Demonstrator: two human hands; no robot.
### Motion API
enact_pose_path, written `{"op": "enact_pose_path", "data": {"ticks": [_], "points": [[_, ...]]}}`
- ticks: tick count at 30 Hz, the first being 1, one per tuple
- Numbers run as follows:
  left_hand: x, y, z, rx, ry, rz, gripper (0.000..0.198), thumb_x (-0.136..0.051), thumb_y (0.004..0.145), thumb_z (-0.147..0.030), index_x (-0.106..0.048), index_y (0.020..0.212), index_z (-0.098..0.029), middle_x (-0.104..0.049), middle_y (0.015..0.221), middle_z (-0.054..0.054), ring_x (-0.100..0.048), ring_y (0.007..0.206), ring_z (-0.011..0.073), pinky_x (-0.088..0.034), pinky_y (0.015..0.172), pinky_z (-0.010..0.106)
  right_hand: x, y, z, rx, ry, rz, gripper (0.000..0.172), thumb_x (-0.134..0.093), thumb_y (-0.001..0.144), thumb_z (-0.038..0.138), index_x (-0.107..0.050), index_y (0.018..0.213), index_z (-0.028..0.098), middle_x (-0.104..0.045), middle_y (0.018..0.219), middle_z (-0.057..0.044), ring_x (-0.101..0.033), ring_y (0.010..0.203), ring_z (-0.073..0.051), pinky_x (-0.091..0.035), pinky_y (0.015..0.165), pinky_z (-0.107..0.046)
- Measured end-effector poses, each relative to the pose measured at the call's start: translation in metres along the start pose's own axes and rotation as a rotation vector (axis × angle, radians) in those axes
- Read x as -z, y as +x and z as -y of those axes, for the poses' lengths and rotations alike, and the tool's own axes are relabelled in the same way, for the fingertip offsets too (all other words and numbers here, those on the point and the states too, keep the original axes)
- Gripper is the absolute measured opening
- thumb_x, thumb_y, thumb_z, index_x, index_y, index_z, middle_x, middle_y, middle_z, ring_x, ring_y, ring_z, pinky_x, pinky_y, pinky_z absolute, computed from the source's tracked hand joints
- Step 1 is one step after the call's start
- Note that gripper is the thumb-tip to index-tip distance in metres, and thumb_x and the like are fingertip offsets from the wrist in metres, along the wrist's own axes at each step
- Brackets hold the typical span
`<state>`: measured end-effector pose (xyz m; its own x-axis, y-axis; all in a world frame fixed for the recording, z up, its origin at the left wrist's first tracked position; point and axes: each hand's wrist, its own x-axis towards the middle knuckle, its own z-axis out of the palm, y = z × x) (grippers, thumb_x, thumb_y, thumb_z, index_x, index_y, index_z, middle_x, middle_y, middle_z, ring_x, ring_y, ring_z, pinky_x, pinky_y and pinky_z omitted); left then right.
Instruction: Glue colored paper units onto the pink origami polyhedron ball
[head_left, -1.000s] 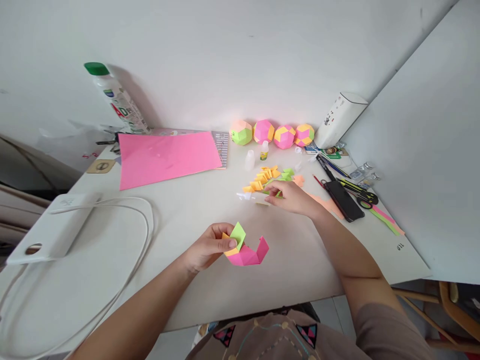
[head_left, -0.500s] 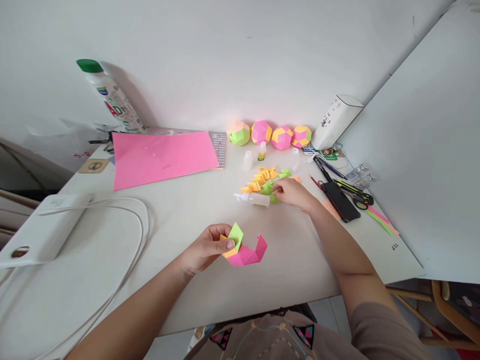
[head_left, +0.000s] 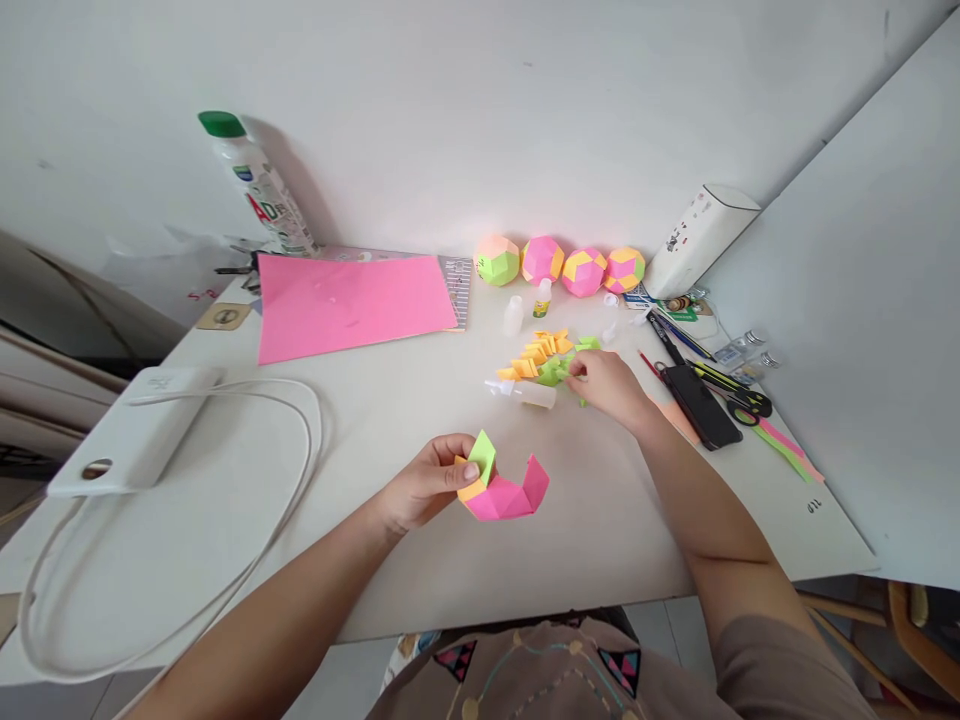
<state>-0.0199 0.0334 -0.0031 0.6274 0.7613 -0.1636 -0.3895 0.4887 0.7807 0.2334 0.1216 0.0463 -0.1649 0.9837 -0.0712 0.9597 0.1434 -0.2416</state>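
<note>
My left hand [head_left: 431,485] pinches a partly joined folded-paper model [head_left: 504,498] between thumb and fingers, above the front of the table. Pink facets form its curved lower part, with an orange piece and a green piece near my thumb. Farther off, my right hand [head_left: 604,385] has its fingers closed at the small green folded paper pieces [head_left: 553,371], pinching one of them; the fingertips partly hide it. Beside these lie several orange folded pieces [head_left: 536,352]. A clear squeeze bottle with a nozzle [head_left: 534,396] lies on its side just in front of them.
Several colored paper balls [head_left: 541,260] line the wall, behind two small bottles, one a yellow-labelled bottle [head_left: 542,298]. Pink sheets [head_left: 352,305] lie at left, near a white power strip [head_left: 135,430] with looped cable. A black phone [head_left: 701,405] and scissors [head_left: 745,412] lie at right.
The view has turned slightly left, so everything appears farther right. My right hand stays at the green pieces, its fingers shifted slightly. My left hand keeps hold of the paper model.
</note>
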Motion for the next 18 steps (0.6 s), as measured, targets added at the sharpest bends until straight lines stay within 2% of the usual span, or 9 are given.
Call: {"op": "enact_pose_path", "data": {"ticks": [4,6,8,11,14,18], "points": [[0.000,0.000,0.001,0.012,-0.019,-0.016,0.027,-0.080,0.062,-0.034,-0.064,0.060,-0.013,-0.060,0.059,0.002,-0.053,0.054,0.0120,-0.038,0.053,0.024,0.011,-0.013,0.010,0.120,0.320,-0.162,0.004,-0.062,0.075,0.021,-0.060,0.074,0.018,-0.067,0.086,-0.005,-0.058,0.073,-0.017,-0.043,0.066,-0.028],[0.000,0.000,0.000,0.011,-0.023,-0.011,0.026,-0.079,0.063,-0.034,-0.064,0.061,-0.013,-0.059,0.059,0.001,-0.053,0.053,0.0118,-0.037,0.053,0.023,0.015,-0.022,0.019,0.207,0.521,-0.130,0.010,-0.065,0.074,0.026,-0.059,0.074,0.018,-0.065,0.083,-0.003,-0.057,0.069,-0.015,-0.045,0.065,-0.029],[-0.001,0.000,0.000,-0.003,-0.018,0.013,0.024,-0.077,0.066,-0.034,-0.065,0.063,-0.013,-0.061,0.062,0.003,-0.055,0.057,0.0134,-0.040,0.055,0.025,0.018,-0.032,0.028,0.279,0.642,-0.039,0.013,-0.066,0.074,0.029,-0.059,0.074,0.019,-0.064,0.079,-0.002,-0.057,0.069,-0.015,-0.046,0.064,-0.028],[-0.004,0.000,-0.001,-0.081,0.034,0.024,0.019,-0.074,0.070,-0.032,-0.069,0.069,-0.014,-0.066,0.081,0.009,-0.062,0.085,0.0241,-0.046,0.071,0.032,0.019,-0.042,0.040,0.336,0.702,0.105,0.013,-0.067,0.074,0.028,-0.059,0.073,0.018,-0.063,0.074,-0.002,-0.055,0.065,-0.013,-0.045,0.059,-0.026],[-0.005,0.000,-0.002,-0.202,0.099,-0.029,0.010,-0.072,0.073,-0.027,-0.071,0.072,-0.016,-0.066,0.105,0.010,-0.050,0.118,0.0312,-0.040,0.095,0.040,0.014,-0.045,0.045,0.366,0.685,0.140,0.011,-0.068,0.074,0.025,-0.059,0.071,0.018,-0.062,0.074,-0.002,-0.054,0.064,-0.012,-0.045,0.057,-0.025],[-0.006,0.000,-0.002,-0.269,0.120,-0.041,0.009,-0.071,0.075,-0.023,-0.070,0.067,-0.018,-0.067,0.110,0.009,-0.044,0.127,0.0316,-0.029,0.105,0.046,0.002,-0.042,0.044,0.443,0.625,0.103,0.010,-0.066,0.076,0.022,-0.058,0.070,0.019,-0.061,0.073,-0.002,-0.053,0.066,-0.013,-0.044,0.058,-0.025]]}}
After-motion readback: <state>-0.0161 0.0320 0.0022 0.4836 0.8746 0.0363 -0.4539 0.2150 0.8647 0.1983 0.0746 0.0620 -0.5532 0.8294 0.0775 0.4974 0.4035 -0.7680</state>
